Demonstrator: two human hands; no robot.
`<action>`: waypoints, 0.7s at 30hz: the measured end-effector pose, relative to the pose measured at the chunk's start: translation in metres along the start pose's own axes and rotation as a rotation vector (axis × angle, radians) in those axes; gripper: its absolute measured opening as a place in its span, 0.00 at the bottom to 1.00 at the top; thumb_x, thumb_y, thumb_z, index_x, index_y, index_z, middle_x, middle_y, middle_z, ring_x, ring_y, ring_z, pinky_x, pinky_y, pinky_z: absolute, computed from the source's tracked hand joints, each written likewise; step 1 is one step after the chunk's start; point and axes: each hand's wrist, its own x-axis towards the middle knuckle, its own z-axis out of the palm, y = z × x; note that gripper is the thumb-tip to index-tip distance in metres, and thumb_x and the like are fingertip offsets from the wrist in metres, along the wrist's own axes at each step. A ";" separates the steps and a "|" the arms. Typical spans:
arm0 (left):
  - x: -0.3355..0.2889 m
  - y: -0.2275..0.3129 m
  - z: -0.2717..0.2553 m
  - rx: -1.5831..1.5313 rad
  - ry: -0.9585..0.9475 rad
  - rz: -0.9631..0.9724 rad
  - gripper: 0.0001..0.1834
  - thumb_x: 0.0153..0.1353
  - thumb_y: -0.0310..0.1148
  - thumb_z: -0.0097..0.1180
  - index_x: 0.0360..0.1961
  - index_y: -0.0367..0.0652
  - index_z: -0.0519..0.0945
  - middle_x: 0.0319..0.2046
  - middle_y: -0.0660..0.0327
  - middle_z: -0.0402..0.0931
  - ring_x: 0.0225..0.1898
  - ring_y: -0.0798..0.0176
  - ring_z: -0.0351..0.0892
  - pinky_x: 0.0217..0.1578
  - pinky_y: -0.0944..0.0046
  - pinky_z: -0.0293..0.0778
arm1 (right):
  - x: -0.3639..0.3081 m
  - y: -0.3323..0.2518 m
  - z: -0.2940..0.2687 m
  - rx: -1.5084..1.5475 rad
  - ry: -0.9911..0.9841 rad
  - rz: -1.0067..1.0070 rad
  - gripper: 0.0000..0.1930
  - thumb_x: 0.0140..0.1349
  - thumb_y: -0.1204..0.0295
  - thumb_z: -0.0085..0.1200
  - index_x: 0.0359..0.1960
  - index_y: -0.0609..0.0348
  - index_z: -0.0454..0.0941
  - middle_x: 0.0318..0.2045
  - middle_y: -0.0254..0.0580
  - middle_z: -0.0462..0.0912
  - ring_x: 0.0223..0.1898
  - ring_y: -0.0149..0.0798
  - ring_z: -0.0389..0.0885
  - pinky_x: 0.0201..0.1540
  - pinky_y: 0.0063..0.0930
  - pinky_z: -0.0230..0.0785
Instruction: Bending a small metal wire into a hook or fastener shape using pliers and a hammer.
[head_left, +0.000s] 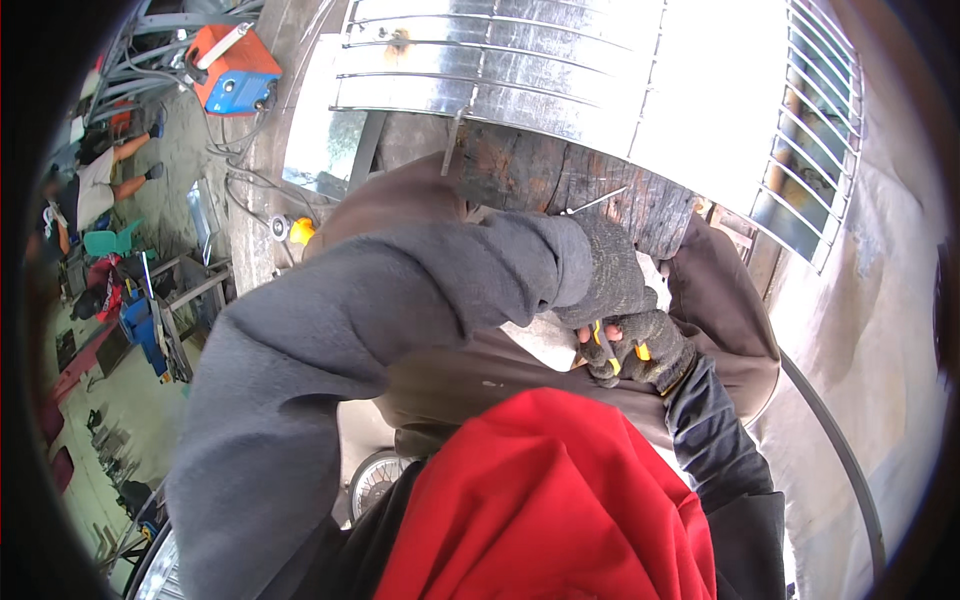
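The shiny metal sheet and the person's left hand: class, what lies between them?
In the head view, a dark, scarred block of wood lies between the metal sheet and the left hand, with a thin rod across that stretch.

The gray-sleeved left arm (330, 320) arches across to a gloved left hand (614, 268) near the gloved, curled right hand (655, 350).

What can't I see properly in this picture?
All in the head view:
- Yellow-and-dark tool: the right hand covers part, so I can't tell its kind.
- Left hand: its sleeve and glove turn away, so its grip is unclear.
- Shiny metal sheet: cut off by the top edge.
- Spoked round thing: clothes cover part.
- Person: too small and blurred.
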 end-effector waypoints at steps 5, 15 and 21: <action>0.020 0.001 0.062 0.426 0.602 -0.008 0.17 0.62 0.42 0.62 0.51 0.51 0.81 0.43 0.63 0.83 0.51 0.57 0.84 0.51 0.46 0.78 | -0.008 0.007 -0.019 0.097 0.165 0.077 0.20 0.69 0.66 0.60 0.55 0.69 0.76 0.39 0.53 0.83 0.37 0.49 0.83 0.36 0.46 0.75; 0.022 -0.029 0.091 0.431 0.783 0.073 0.17 0.60 0.45 0.60 0.47 0.50 0.84 0.44 0.59 0.81 0.53 0.51 0.80 0.58 0.48 0.72 | -0.016 0.003 0.035 -0.277 0.607 -0.055 0.15 0.65 0.69 0.68 0.46 0.67 0.80 0.37 0.49 0.85 0.39 0.46 0.86 0.42 0.43 0.81; 0.023 -0.020 0.087 0.483 0.862 0.053 0.15 0.61 0.39 0.58 0.47 0.48 0.85 0.47 0.60 0.81 0.55 0.51 0.80 0.59 0.49 0.74 | -0.010 0.038 0.077 -1.582 1.065 -0.736 0.50 0.58 0.62 0.73 0.77 0.60 0.55 0.57 0.55 0.81 0.49 0.55 0.86 0.52 0.43 0.80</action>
